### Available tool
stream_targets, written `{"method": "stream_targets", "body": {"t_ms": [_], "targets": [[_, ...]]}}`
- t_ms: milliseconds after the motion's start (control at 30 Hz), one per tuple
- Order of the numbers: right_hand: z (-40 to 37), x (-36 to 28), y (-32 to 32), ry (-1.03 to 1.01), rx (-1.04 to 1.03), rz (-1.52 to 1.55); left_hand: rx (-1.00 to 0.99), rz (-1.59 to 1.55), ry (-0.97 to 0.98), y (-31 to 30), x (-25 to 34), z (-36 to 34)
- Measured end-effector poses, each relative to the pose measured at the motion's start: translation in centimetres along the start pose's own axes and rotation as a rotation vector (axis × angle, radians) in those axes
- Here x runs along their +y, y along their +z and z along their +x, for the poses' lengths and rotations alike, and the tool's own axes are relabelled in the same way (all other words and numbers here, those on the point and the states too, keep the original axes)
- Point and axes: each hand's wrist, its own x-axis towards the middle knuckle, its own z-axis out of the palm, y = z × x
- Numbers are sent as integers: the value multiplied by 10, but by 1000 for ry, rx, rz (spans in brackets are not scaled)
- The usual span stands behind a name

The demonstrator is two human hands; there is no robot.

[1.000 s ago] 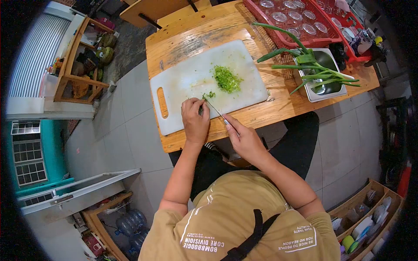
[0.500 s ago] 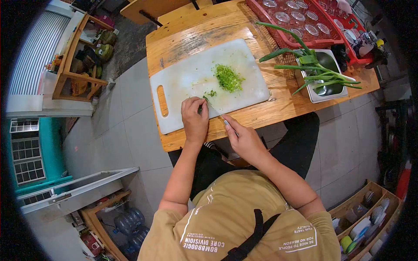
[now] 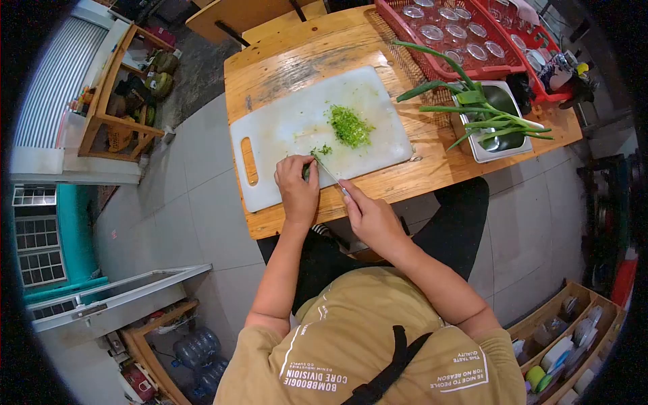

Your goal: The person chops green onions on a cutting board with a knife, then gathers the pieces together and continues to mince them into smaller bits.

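Observation:
My right hand [image 3: 372,214] grips the handle of a knife [image 3: 328,171], its blade angled up and left toward my other hand. Closed fingers of my left hand [image 3: 297,183] press a bunch of green onion [image 3: 307,171] onto the white cutting board [image 3: 270,145]; most of the bunch is hidden under them. By the blade tip lies a small bit of cut green onion [image 3: 322,150]. A larger pile of chopped green onion [image 3: 349,126] sits farther back on the board.
Whole green onions [image 3: 482,108] lie across a metal container [image 3: 499,147] at the table's right. Behind it stands a red crate [image 3: 466,73] of upturned glasses. The wooden table's [image 3: 324,219] front edge is close to my legs.
The view has shifted slightly, so the table and board appear a little lower and to the left. Both hands keep their grips beside the small cut bits, with little visible movement.

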Motion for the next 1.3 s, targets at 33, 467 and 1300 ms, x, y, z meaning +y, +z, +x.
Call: {"method": "stream_targets", "body": {"t_ms": [33,467,1300], "targets": [[-3,1,-1,11,-10,15,-9,-41,-58,-1,1,-1],[-6,4,-9,93,40,185,-13,13,-19,-2,4,-1],[-3,6,0,26,-9,103,6,-22,-11,-2,3,-3]]}}
